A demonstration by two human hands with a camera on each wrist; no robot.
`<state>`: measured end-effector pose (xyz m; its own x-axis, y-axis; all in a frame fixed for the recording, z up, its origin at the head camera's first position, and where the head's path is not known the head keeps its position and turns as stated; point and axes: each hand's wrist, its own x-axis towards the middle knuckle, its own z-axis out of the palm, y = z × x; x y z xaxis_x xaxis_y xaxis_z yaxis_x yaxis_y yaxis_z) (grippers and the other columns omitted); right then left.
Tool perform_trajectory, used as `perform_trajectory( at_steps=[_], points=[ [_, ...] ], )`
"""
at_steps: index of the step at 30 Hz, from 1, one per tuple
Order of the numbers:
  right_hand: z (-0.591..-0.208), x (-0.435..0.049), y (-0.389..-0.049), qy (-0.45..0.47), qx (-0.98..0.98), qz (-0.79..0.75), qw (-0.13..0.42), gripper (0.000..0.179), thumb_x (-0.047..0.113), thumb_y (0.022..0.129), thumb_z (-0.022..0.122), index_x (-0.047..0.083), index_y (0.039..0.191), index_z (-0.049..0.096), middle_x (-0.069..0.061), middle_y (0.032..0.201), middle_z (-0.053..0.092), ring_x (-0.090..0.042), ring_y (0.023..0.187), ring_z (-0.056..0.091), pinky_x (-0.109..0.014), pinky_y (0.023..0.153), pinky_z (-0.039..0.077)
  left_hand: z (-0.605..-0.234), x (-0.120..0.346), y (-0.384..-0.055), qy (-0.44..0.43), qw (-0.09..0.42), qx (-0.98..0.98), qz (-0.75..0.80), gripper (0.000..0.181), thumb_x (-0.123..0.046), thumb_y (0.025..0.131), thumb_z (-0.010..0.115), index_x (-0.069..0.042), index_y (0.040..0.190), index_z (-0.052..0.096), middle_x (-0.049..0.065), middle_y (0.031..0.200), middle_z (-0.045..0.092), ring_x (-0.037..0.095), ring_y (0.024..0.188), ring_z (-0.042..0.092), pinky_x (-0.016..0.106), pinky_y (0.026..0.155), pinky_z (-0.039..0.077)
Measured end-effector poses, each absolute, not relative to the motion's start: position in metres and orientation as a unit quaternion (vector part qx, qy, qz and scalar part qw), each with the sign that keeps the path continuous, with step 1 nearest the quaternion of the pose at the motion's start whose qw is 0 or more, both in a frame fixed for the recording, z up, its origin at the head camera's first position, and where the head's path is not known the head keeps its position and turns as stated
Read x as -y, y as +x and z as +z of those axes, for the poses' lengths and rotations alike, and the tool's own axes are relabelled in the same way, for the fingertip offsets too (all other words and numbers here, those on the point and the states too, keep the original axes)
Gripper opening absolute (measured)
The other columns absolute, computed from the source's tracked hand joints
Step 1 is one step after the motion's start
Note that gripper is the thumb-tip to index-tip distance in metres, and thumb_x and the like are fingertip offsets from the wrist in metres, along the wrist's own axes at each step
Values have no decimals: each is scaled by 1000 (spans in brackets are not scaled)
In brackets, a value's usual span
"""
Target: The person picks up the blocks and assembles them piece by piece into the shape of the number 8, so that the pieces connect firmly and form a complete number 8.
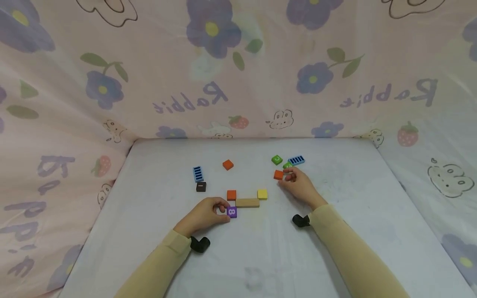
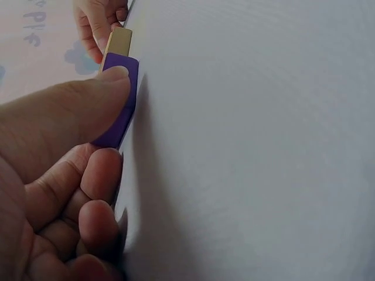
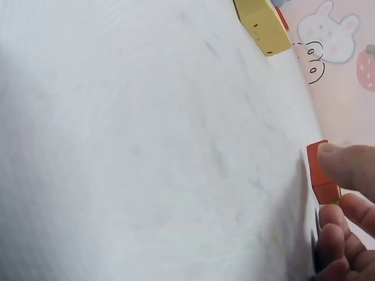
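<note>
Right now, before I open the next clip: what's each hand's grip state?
Left hand: closed, pinching the purple block marked 8.
Right hand: closed, pinching an orange block.

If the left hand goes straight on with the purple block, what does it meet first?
Probably the wooden plank, just beyond the purple block in the left hand; whether the two already touch is unclear.

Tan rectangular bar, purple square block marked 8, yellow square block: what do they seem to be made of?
Tan rectangular bar: probably bare wood, from its natural wood-like colour. Purple square block marked 8: perhaps painted wood, smooth and even in colour; plastic is possible. Yellow square block: likely painted wood, its face showing small dark pits or specks.
</note>
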<state>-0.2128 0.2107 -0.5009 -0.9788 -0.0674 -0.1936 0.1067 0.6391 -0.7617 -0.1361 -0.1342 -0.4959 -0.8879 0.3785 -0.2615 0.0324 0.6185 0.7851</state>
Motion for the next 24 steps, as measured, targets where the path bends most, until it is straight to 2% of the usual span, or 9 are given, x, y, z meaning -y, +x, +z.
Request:
perform_trajectory(
  at_steps=[11, 24],
  points=[
    [-508, -206, -209, 0, -903, -418, 100, 63, 33, 88, 72, 16, 141, 43, -7, 104, 52, -24, 90, 47, -36, 75, 39, -497, 135, -134, 118, 207, -876, 420, 31, -28, 79, 81, -20, 104, 66, -1, 89, 58, 18, 75, 47, 30, 61, 38],
    [-508, -197, -206, 26, -911, -407, 67, 53, 29, 90, 69, 13, 136, 49, -8, 104, 54, -25, 88, 47, -36, 74, 39, -498, 134, -135, 125, 202, -874, 424, 31, -29, 79, 81, -21, 105, 66, -1, 89, 58, 18, 74, 47, 29, 60, 37]
  ],
)
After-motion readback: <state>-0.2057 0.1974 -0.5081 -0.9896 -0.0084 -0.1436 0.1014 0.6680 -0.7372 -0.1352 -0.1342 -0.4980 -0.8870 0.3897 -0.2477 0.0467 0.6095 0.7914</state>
